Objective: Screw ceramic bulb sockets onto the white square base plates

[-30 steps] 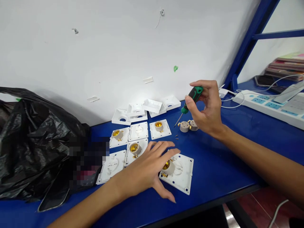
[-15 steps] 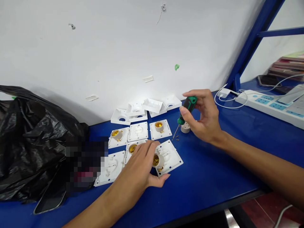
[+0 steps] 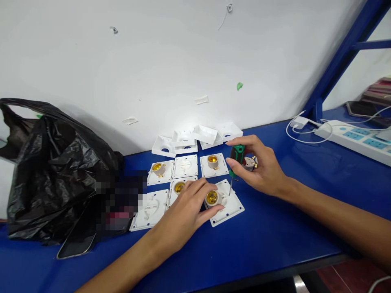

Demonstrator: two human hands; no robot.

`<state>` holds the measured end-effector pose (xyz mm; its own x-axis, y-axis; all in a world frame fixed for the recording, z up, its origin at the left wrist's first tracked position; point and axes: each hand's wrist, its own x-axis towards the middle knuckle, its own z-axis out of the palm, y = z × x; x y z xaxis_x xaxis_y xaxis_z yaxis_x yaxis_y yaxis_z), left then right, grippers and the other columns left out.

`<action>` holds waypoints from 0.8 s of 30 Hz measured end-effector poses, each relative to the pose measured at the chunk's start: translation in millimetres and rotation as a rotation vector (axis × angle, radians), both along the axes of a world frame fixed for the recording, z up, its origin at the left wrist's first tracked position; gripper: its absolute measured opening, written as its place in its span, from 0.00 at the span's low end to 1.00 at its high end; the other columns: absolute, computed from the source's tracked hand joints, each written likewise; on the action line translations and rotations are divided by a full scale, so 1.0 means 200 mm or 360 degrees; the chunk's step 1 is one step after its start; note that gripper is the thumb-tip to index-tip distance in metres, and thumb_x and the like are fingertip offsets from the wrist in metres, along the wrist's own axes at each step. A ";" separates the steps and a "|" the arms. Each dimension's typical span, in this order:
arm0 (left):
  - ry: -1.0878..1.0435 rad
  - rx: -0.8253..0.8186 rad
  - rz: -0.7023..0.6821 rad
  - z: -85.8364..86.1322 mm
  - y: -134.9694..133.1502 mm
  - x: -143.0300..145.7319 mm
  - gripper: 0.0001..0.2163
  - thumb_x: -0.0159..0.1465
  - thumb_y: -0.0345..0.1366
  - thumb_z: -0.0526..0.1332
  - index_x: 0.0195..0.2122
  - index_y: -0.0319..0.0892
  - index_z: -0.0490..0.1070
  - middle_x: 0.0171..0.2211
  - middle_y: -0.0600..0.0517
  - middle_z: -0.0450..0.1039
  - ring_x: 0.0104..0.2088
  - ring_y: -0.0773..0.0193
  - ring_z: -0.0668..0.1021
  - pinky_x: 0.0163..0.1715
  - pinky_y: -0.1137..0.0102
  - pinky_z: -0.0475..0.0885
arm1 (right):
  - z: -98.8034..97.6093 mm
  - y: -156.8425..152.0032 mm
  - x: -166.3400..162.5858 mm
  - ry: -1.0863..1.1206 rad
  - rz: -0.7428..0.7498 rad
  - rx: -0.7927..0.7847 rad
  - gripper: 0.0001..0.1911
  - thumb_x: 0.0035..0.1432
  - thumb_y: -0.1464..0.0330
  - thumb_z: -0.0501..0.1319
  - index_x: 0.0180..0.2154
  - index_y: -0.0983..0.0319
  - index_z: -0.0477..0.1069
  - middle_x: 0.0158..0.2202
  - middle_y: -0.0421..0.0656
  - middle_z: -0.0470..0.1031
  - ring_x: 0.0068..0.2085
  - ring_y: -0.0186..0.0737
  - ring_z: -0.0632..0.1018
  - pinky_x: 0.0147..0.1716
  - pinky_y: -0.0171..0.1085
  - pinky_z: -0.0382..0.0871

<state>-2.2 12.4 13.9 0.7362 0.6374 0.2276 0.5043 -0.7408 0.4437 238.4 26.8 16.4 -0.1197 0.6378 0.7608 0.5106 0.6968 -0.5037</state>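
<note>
My left hand (image 3: 192, 203) grips a round lamp socket (image 3: 213, 198) with a gold inside, thumb on the near side and fingers on the far side. The socket sits over a square white base plate (image 3: 232, 207), at its left part. In my right hand (image 3: 256, 162) is a screwdriver (image 3: 237, 159) with a green and black handle, held upright. Its thin tip points down over the plate, just right of the socket; whether it touches cannot be made out. A small screw (image 3: 236, 180) lies behind the plate. Another socket (image 3: 249, 163) stands partly hidden behind my right hand.
Several more white plates, some with sockets (image 3: 213, 162), lie left and behind. White covers (image 3: 205, 134) are heaped against the wall. A black plastic bag (image 3: 61, 175) and a phone (image 3: 76, 244) are at left. A power strip (image 3: 360, 140) with white cables lies at right.
My right hand has brought the screwdriver from behind the plate to over it, turning it more upright. My left hand has shifted the socket toward the plate's middle. The camera view has shifted left.
</note>
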 end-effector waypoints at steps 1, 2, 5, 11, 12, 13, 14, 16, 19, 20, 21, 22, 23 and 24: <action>-0.0032 -0.0015 0.0010 -0.01 0.00 0.00 0.12 0.71 0.37 0.68 0.52 0.46 0.68 0.48 0.52 0.73 0.50 0.55 0.74 0.51 0.62 0.69 | 0.00 0.00 0.00 0.0000 -0.0001 -0.0003 0.16 0.67 0.63 0.66 0.54 0.55 0.69 0.36 0.37 0.72 0.29 0.30 0.74 0.26 0.34 0.70; -0.0062 -0.0027 0.0023 -0.01 0.00 0.01 0.12 0.71 0.38 0.68 0.52 0.46 0.68 0.48 0.52 0.73 0.49 0.55 0.75 0.50 0.62 0.69 | 0.00 0.00 0.00 0.0000 0.0001 -0.0004 0.16 0.67 0.63 0.66 0.54 0.55 0.70 0.36 0.37 0.72 0.28 0.30 0.74 0.26 0.34 0.70; -0.0103 -0.0038 0.0040 -0.02 0.00 0.02 0.13 0.71 0.38 0.68 0.54 0.45 0.68 0.48 0.51 0.73 0.49 0.54 0.75 0.50 0.61 0.71 | 0.00 0.01 0.00 -0.0001 0.0012 0.0005 0.16 0.67 0.63 0.66 0.54 0.55 0.70 0.37 0.37 0.72 0.29 0.30 0.74 0.27 0.34 0.70; -0.0138 -0.0011 -0.0016 -0.05 0.01 0.05 0.17 0.70 0.38 0.69 0.57 0.45 0.69 0.47 0.51 0.72 0.47 0.56 0.77 0.49 0.62 0.73 | 0.00 0.01 0.00 -0.0023 0.0025 0.0015 0.16 0.67 0.64 0.66 0.55 0.55 0.70 0.40 0.39 0.73 0.33 0.32 0.77 0.29 0.34 0.72; -0.0158 -0.0024 -0.0027 -0.05 0.01 0.06 0.16 0.70 0.37 0.69 0.56 0.44 0.70 0.46 0.51 0.71 0.46 0.57 0.78 0.49 0.63 0.73 | 0.00 0.01 0.00 -0.0027 0.0030 0.0009 0.16 0.67 0.64 0.66 0.55 0.55 0.70 0.40 0.39 0.73 0.33 0.32 0.77 0.29 0.34 0.72; -0.0179 -0.0041 -0.0036 -0.05 0.01 0.06 0.16 0.69 0.36 0.69 0.56 0.43 0.70 0.46 0.51 0.71 0.46 0.58 0.78 0.49 0.64 0.73 | 0.00 0.01 0.00 -0.0031 0.0035 0.0003 0.16 0.67 0.63 0.66 0.55 0.55 0.70 0.40 0.39 0.73 0.33 0.32 0.76 0.29 0.34 0.72; -0.0203 -0.0060 -0.0042 -0.05 0.00 0.07 0.16 0.69 0.36 0.69 0.55 0.43 0.70 0.45 0.51 0.71 0.46 0.58 0.78 0.49 0.64 0.73 | 0.01 0.01 0.00 -0.0034 0.0038 -0.0003 0.16 0.67 0.63 0.66 0.55 0.55 0.70 0.40 0.39 0.73 0.32 0.32 0.76 0.29 0.34 0.72; -0.0255 -0.0094 -0.0049 -0.06 0.00 0.07 0.16 0.69 0.36 0.70 0.55 0.43 0.71 0.46 0.51 0.71 0.46 0.59 0.78 0.50 0.65 0.72 | 0.01 0.01 0.00 -0.0033 0.0042 -0.0021 0.17 0.67 0.63 0.66 0.55 0.55 0.70 0.40 0.39 0.72 0.31 0.31 0.75 0.28 0.34 0.71; -0.0349 -0.0131 -0.0057 -0.07 0.01 0.07 0.18 0.67 0.35 0.72 0.55 0.45 0.71 0.46 0.51 0.72 0.46 0.59 0.78 0.49 0.66 0.72 | 0.01 0.02 0.01 -0.0022 0.0052 -0.0073 0.17 0.67 0.63 0.66 0.55 0.55 0.69 0.38 0.38 0.71 0.30 0.30 0.73 0.27 0.34 0.70; -0.0385 -0.0145 -0.0060 -0.08 0.01 0.06 0.18 0.66 0.35 0.72 0.55 0.45 0.71 0.46 0.51 0.72 0.46 0.59 0.78 0.49 0.66 0.72 | 0.01 0.02 0.01 -0.0018 0.0057 -0.0090 0.16 0.67 0.63 0.65 0.55 0.55 0.69 0.38 0.38 0.71 0.29 0.30 0.72 0.27 0.34 0.70; -0.0422 -0.0160 -0.0062 -0.08 0.01 0.06 0.18 0.66 0.36 0.73 0.55 0.45 0.71 0.46 0.51 0.73 0.46 0.59 0.78 0.49 0.66 0.72 | 0.01 0.02 0.01 -0.0015 0.0062 -0.0109 0.16 0.67 0.63 0.65 0.55 0.55 0.69 0.37 0.38 0.71 0.29 0.31 0.72 0.27 0.34 0.70; -0.0459 -0.0176 -0.0060 -0.09 0.01 0.06 0.18 0.65 0.36 0.73 0.54 0.45 0.72 0.46 0.51 0.74 0.46 0.59 0.78 0.49 0.66 0.72 | 0.01 0.02 0.01 -0.0014 0.0066 -0.0129 0.17 0.67 0.63 0.65 0.55 0.55 0.69 0.37 0.37 0.71 0.29 0.31 0.72 0.27 0.34 0.70; -0.0492 -0.0189 -0.0057 -0.09 0.01 0.06 0.18 0.65 0.36 0.73 0.54 0.45 0.72 0.46 0.51 0.74 0.47 0.58 0.78 0.50 0.65 0.72 | 0.01 0.02 0.01 -0.0013 0.0072 -0.0144 0.17 0.67 0.63 0.65 0.55 0.54 0.69 0.37 0.37 0.71 0.29 0.31 0.72 0.27 0.35 0.70; -0.0520 -0.0198 -0.0052 -0.09 0.01 0.06 0.18 0.64 0.36 0.74 0.54 0.46 0.73 0.47 0.51 0.75 0.47 0.58 0.78 0.50 0.65 0.72 | 0.01 0.02 0.01 -0.0013 0.0080 -0.0156 0.17 0.67 0.63 0.65 0.56 0.54 0.69 0.36 0.37 0.71 0.29 0.31 0.72 0.28 0.35 0.70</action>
<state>9.8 15.4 -4.0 0.6577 0.6525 0.3764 0.2977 -0.6842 0.6658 240.1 31.4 17.8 -0.1594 0.7023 0.6939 0.4804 0.6692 -0.5669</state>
